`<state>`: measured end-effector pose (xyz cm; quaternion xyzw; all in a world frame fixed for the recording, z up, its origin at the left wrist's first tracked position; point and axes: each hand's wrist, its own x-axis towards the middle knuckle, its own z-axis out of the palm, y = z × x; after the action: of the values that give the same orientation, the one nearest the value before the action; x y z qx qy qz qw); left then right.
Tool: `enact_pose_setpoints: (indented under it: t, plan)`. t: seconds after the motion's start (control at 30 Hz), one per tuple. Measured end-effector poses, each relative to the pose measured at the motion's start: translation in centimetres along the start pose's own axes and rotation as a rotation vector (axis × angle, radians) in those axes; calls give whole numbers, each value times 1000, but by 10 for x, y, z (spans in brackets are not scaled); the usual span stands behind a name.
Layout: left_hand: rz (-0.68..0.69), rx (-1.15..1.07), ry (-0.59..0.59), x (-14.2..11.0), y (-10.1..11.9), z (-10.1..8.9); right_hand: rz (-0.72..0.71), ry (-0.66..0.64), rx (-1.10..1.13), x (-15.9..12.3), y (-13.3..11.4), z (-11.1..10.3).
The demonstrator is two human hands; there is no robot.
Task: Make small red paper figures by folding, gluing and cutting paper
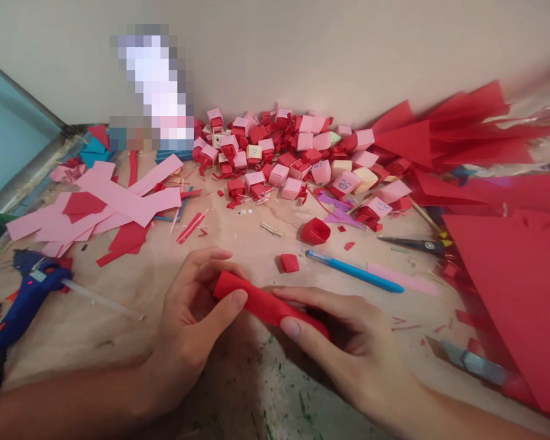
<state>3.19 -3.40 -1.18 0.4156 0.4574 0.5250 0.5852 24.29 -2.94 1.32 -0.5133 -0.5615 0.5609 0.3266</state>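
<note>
Both hands hold a red paper strip [261,302], folded or rolled into a long flat tube, just above the worktop near its front edge. My left hand [190,324] pinches the strip's left end between thumb and fingers. My right hand [348,339] grips the right end, thumb pressed on top and fingers curled beneath. A small red paper square [289,263] and a folded red paper piece [315,231] lie just beyond the hands.
A blue glue gun [21,299] lies at the left, a blue pen [354,271] and scissors [417,244] at the right. A heap of red and pink paper cubes [297,156] lines the wall. Pink strips [119,201] lie left, red sheets [513,269] right, a cutter blade [470,360] front right.
</note>
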Motion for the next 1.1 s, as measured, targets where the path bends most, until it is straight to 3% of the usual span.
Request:
enact_pose_setpoints:
  t: [0.17, 0.3, 0.43, 0.6, 0.77, 0.9, 1.1]
  plan:
    - [3, -67, -31, 2, 2, 2, -40, -157, -70, -2, -7, 0]
    - [-39, -64, -82, -1, 6, 5, -4, -270, 9, 0, -13, -2]
    - [-23, -23, -190, -5, 10, 8, 89, -252, 50, 0, -13, 2]
    - [-192, -137, -164, -1, 11, 10, 172, -210, 132, -6, -10, 7]
    - [-275, -197, -201, 4, 12, 11, 192, -143, 198, -6, -9, 7]
    - [-291, -149, -289, 3, 16, 10, 180, -223, 190, -5, -7, 6]
    - [-285, -61, -291, 2, 16, 8, 138, -292, 104, -3, -11, 5]
